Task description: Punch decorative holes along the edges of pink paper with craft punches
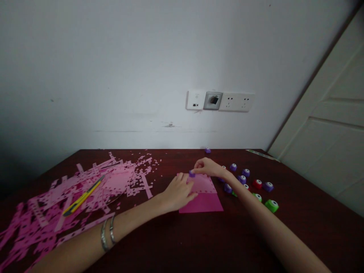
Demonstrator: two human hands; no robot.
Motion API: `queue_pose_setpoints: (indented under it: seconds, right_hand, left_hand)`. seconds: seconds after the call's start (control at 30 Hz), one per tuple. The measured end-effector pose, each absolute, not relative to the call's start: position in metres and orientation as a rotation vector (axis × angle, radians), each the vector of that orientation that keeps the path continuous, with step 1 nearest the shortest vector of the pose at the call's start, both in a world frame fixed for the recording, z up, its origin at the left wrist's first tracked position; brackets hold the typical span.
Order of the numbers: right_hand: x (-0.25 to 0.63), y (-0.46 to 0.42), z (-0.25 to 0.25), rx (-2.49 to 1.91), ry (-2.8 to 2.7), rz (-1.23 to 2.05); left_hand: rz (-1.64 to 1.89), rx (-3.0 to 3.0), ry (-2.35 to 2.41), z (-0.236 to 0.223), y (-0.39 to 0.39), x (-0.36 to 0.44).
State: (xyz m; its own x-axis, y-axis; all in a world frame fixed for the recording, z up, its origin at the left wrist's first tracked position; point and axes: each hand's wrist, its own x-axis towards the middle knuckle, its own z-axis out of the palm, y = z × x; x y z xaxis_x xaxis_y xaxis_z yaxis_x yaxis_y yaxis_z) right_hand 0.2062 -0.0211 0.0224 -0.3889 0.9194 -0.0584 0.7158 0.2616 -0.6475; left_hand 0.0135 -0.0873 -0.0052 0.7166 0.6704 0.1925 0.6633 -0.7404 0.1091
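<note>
A pink paper sheet (203, 199) lies on the dark wooden table (199, 242). My left hand (179, 191) rests on the sheet's left edge, fingers curled and pressing it down. My right hand (209, 168) pinches a small purple paper punch (192, 174) at the sheet's far left corner. The sheet's far half looks paler and dotted with punched holes.
Several small punches, purple (246, 172), red (257, 184) and green (272, 205), sit to the right of the sheet. Another purple one (207, 150) is by the wall. Pink paper scraps (85, 193) and a yellow utility knife (82, 197) cover the left. A door (327, 132) stands right.
</note>
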Motion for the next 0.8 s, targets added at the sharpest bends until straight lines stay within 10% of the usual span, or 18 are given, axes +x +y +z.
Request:
queue_pose_setpoints:
  seconds: [0.8]
  right_hand:
    - [0.216,-0.023,0.009,-1.293,-2.434,0.265]
  left_hand:
    - [-0.178,2.743,1.001,0.010,-0.132,0.003]
